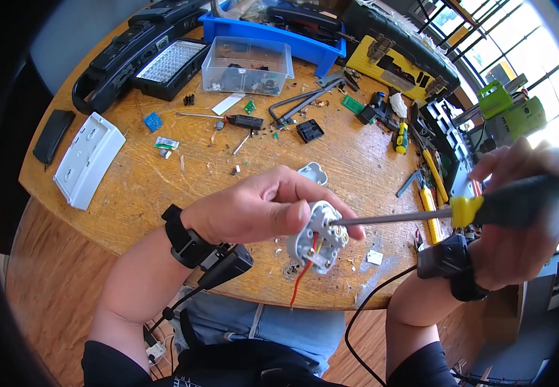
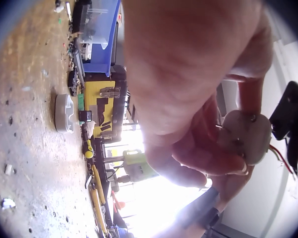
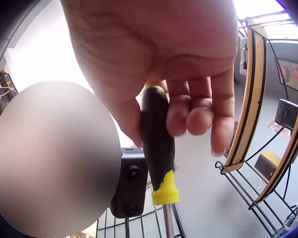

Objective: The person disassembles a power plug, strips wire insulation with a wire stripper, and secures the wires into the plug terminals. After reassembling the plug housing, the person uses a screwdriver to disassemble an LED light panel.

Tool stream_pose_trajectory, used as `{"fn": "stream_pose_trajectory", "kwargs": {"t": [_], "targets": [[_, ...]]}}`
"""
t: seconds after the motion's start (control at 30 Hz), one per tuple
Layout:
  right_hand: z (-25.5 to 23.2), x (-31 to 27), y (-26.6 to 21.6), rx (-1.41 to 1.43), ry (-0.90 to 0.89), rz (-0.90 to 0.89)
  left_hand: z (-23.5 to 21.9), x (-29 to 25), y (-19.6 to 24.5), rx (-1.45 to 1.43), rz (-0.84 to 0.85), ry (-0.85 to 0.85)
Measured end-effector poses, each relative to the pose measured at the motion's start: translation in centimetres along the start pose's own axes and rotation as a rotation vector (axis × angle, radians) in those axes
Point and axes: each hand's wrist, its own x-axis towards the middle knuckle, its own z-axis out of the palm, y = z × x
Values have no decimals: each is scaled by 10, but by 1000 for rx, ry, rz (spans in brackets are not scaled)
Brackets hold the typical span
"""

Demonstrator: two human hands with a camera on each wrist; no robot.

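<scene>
My left hand [image 1: 244, 209] grips a small round grey plug housing [image 1: 300, 248], its inner side with brass screw terminals facing right. A red wire [image 1: 300, 284] hangs out of its lower end beside a yellow one. From the right, a screwdriver [image 1: 402, 219] reaches in, its tip at a terminal screw. My right hand [image 1: 518, 255] holds its dark handle with the yellow collar. In the right wrist view the handle [image 3: 156, 131] lies between thumb and fingers. The left wrist view shows the housing's smooth back [image 2: 253, 131]. A matching grey cover [image 1: 315, 173] lies on the table just beyond the left hand.
The wooden table [image 1: 163, 219] carries a clear plastic box [image 1: 247, 68], a blue bin [image 1: 273, 35], a yellow-and-black toolbox [image 1: 389, 68] and a white casing [image 1: 89, 161]. Another screwdriver [image 1: 244, 121], a hex key [image 1: 308, 103] and yellow-handled tools [image 1: 431, 213] lie about among scraps.
</scene>
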Motion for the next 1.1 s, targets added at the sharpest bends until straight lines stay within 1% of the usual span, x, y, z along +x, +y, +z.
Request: {"fn": "stream_pose_trajectory", "kwargs": {"t": [0.03, 0.07, 0.1, 0.13, 0.17, 0.2, 0.23, 0.27, 0.3, 0.33, 0.37, 0.4, 0.43, 0.5, 0.53, 0.6, 0.63, 0.7, 0.77, 0.87, 0.93, 0.97, 1.0, 1.03, 1.1], "targets": [[-3, 0, -2, -11, -3, 92, 1, 1, -2, -76, 58, 48], [-6, 0, -3, -22, -7, 183, 1, 2, -2, -76, 57, 47], [-6, 3, -3, 51, -45, 200, 2, 2, -1, -59, 73, 70], [-1, 2, -6, 51, -45, 200, 2, 2, 0, -42, 90, 93], [6, 0, -12, 144, 18, 237, 3, 1, 3, -36, 48, 67], [13, 2, -18, 236, 81, 273, 1, 1, 3, -36, 47, 67], [10, 5, -21, 235, 82, 274, -2, 1, 2, -17, 64, 19], [5, 8, -23, 211, 21, 317, -4, 1, 1, 1, 81, -28], [0, 9, -24, 188, -40, 359, -2, 2, 1, 0, 80, -28], [-3, 8, -21, 188, -40, 360, 2, 3, 1, -8, 77, 51], [-6, 5, -17, 95, -55, 275, 4, 3, 1, -15, 73, 129], [-9, 2, -12, 2, -69, 190, 4, 3, 1, -16, 73, 129], [-12, 0, -6, 2, -69, 190, 5, 3, 1, 5, 84, 137], [-14, -1, 4, 259, -176, 177, 5, 3, 1, 25, 94, 144], [-12, -1, 3, 258, -174, 178, 4, 3, 2, 22, 68, 125], [4, 2, -3, 135, 75, 286, 4, 3, 3, 18, 40, 104], [16, 5, -3, 134, 76, 287, 4, 3, 3, 19, 36, 102], [37, 12, 1, -174, 403, 130, 4, 3, 2, 17, 28, 100], [40, 11, -1, -165, 387, 134, 5, 3, 3, 34, 42, 112], [13, 1, -2, -126, 339, 139, 6, 2, 4, 41, 39, 126], [19, 9, -3, -100, 303, 142, 6, 2, 4, 33, 43, 119], [33, 9, 3, -86, 285, 144, 6, 3, 4, 30, 48, 111], [25, 16, 3, -72, 268, 146, 6, 3, 4, 27, 47, 112], [35, 10, 5, -58, 251, 146, 6, 3, 4, 38, 47, 115], [32, 9, 7, -27, 217, 148, 7, 3, 5, 47, 45, 121]]}}
